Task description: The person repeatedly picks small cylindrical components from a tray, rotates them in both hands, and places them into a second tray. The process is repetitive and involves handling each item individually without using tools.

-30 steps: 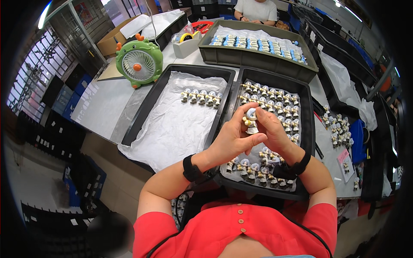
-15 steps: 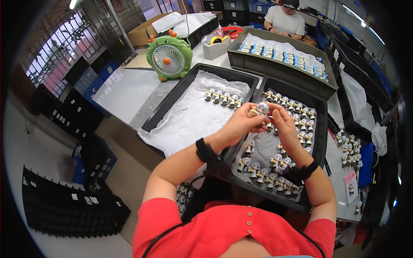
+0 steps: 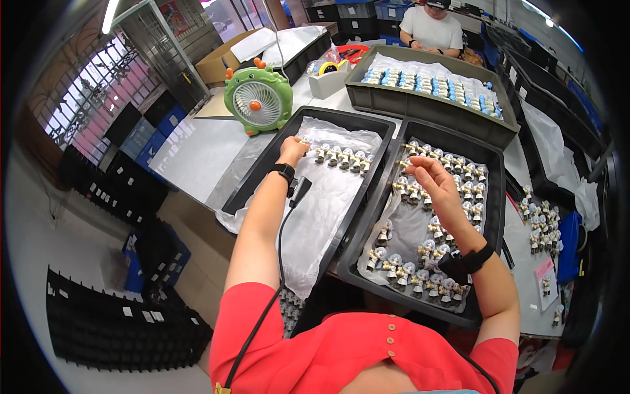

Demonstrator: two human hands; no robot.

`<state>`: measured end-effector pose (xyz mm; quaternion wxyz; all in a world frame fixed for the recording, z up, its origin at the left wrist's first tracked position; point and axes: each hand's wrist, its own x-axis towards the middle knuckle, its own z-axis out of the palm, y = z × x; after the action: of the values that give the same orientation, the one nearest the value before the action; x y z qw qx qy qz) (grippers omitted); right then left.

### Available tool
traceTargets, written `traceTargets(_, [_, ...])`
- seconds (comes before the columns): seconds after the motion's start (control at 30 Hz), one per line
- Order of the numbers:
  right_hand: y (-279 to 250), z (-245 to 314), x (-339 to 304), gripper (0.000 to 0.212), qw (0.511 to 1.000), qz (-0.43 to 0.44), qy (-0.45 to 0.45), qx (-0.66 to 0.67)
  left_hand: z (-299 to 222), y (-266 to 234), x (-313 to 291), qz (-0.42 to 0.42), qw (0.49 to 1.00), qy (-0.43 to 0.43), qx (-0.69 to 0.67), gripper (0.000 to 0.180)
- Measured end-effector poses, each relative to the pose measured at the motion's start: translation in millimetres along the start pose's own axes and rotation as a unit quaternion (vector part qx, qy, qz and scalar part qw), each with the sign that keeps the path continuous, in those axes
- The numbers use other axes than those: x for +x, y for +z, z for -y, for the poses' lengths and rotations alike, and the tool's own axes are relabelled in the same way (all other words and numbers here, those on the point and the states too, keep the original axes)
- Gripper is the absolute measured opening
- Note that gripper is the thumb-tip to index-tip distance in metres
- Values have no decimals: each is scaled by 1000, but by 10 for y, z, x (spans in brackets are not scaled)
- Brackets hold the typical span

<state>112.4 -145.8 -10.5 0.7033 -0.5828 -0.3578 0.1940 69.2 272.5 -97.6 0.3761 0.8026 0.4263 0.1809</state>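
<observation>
My left hand [image 3: 293,152] is closed on a small figurine [image 3: 304,140] with a pale head, mostly covered by the fingers. It is over the far part of the left black tray [image 3: 336,252], at the left end of a short row of similar figurines [image 3: 344,158] lying on white lining. Above the right black tray [image 3: 489,262], my right hand [image 3: 438,189] has its fingers loosely bent and apart, the fingertips close to standing figurines. Several rows of figurines [image 3: 420,277] with pale heads and dark bases fill the edges of that tray.
A green fan [image 3: 258,98] and a white box with a tape roll [image 3: 327,79] stand beyond the trays. A large olive tray [image 3: 420,102] holds blue-and-white figurines. Loose figurines [image 3: 543,226] lie at right. Across the table sits another person [image 3: 431,29].
Both hands were together over the trays' meeting edges with a figurine. My left hand has carried it left and away to the row; my right hand has separated and opened somewhat.
</observation>
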Motion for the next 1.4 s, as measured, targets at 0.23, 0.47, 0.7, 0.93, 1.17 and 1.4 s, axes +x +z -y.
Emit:
traceTargets(0.23, [-36, -17, 13, 31, 1000, 9, 20, -21, -1, 211, -131, -80, 988, 23, 129, 39])
traceTargets(0.47, [-32, -81, 23, 26, 999, 15, 24, -33, -81, 158, -99, -10, 993, 20, 113, 40])
traceTargets(0.7, [-39, -140, 52, 25, 998, 11, 28, -63, 114, 207, 42, -8, 995, 22, 98, 42])
traceTargets(0.93, [-74, -184, 63, 28, 995, 15, 57, -74, 122, 216, -29, -15, 993, 85, 78, 42])
traceTargets(1.17, [-250, -380, 110, 26, 989, -2, 66, -135, -13, 196, -157, -41, 986, 120, 106, 45])
traceTargets(1.4, [-205, -427, 87, 25, 970, 85, 80, -215, -185, -164, -338, 32, 989, 140, 30, 42])
